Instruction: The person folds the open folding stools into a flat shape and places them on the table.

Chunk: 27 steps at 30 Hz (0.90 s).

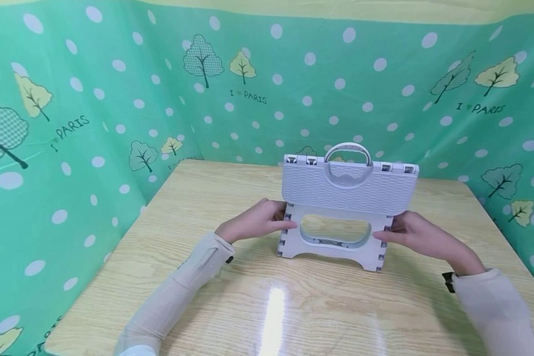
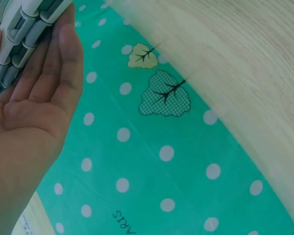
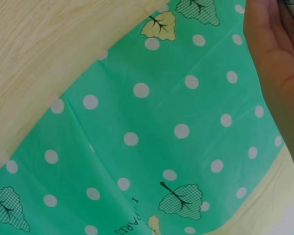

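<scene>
A pale folding step stool (image 1: 349, 193) stands upright on the wooden table, its textured panel and arched carrying handle at the top, two legs at the bottom. An oval opening pierces its lower panel. My left hand (image 1: 262, 221) grips the left side, thumb on the front and fingers behind the edge. On the opposite side, my right hand (image 1: 422, 238) holds the stool the same way. Grey and white hinge pieces (image 2: 24, 36) lie against the left fingers in the left wrist view. Only a dark sliver of the stool shows beside the right palm (image 3: 279, 63) in the right wrist view.
The wooden table (image 1: 196, 306) extends around the stool. A green polka-dot cloth (image 1: 249, 123) with printed trees hangs behind it and along both sides. Bright light reflects off the tabletop in front.
</scene>
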Tool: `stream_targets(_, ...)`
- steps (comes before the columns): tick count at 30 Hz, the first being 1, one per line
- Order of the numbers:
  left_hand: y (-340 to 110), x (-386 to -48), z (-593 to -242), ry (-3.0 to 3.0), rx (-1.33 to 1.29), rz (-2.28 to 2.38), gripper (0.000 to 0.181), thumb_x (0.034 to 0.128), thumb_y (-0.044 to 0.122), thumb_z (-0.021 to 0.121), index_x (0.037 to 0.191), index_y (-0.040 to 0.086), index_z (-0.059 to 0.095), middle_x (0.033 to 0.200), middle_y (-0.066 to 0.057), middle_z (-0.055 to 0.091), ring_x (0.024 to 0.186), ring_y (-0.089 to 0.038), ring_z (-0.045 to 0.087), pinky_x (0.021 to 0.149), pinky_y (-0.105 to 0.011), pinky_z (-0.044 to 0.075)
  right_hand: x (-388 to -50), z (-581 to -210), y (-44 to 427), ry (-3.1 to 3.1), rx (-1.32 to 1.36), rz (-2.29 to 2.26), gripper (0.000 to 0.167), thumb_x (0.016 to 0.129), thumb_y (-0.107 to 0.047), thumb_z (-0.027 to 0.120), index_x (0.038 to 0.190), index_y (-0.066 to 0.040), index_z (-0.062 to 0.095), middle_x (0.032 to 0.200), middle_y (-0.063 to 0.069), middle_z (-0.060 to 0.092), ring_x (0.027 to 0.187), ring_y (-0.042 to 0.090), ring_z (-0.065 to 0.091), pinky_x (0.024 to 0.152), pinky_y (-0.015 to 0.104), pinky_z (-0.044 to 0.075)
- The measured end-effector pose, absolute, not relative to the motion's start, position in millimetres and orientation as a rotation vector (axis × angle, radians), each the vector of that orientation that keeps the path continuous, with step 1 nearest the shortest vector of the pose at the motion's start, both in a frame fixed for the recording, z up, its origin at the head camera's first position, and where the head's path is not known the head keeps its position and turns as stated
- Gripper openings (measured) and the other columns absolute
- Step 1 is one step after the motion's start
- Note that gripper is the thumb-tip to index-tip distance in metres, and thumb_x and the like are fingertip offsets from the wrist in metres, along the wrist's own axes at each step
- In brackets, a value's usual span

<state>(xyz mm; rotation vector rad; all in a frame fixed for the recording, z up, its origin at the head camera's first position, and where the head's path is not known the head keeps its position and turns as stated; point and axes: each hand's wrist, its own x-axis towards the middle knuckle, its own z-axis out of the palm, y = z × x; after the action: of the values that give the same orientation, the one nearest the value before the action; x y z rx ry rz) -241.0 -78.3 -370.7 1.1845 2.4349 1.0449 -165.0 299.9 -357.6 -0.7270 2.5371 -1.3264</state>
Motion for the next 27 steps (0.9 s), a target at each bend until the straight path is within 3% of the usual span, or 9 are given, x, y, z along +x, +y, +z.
stream_targets(12,-75.6,-239.3,-373.6,2.34,1.09,1.093,0.036,0.0884,0.021,0.078,0.116,0.004,0.061,0.097,-0.001,0.071,0.084,-0.01,0.069,0.074,-0.025,0.058,-165.8,-361.1,302.9,2.432,-0.756,-1.323,0.049,0.099,-0.01,0.061,0.141,0.006,0.039,0.123,0.028,0.06,0.098,0.018,0.068,0.079,0.032,0.058)
stream_targets(17,-78.5,-240.9,-378.2,2.297,1.089,1.071,0.034,0.0881,0.023,0.078,0.113,0.006,0.063,0.095,0.002,0.072,0.084,-0.009,0.068,0.075,-0.025,0.057,-166.5,-360.7,301.9,2.39,-0.73,-1.268,0.048,0.098,-0.011,0.064,0.136,0.009,0.043,0.114,0.021,0.065,0.09,0.015,0.068,0.075,0.032,0.058)
stream_targets(23,-81.1,-242.6,-381.2,2.339,1.084,0.951,0.029,0.0858,0.033,0.08,0.092,0.008,0.066,0.073,0.006,0.065,0.063,-0.005,0.052,0.056,-0.021,0.042,-167.4,-363.5,303.8,2.283,-0.626,-1.242,0.042,0.097,-0.012,0.065,0.125,0.013,0.049,0.097,0.015,0.071,0.079,0.02,0.069,0.067,0.042,0.059)
stream_targets(27,-80.0,-243.7,-385.3,2.314,1.051,0.927,0.028,0.0851,0.033,0.08,0.085,0.009,0.066,0.068,0.003,0.068,0.059,-0.017,0.062,0.05,-0.021,0.038,-171.3,-371.0,306.2,2.258,-0.549,-1.21,0.034,0.097,-0.015,0.066,0.114,0.012,0.056,0.091,0.015,0.071,0.075,0.026,0.07,0.066,0.044,0.06)
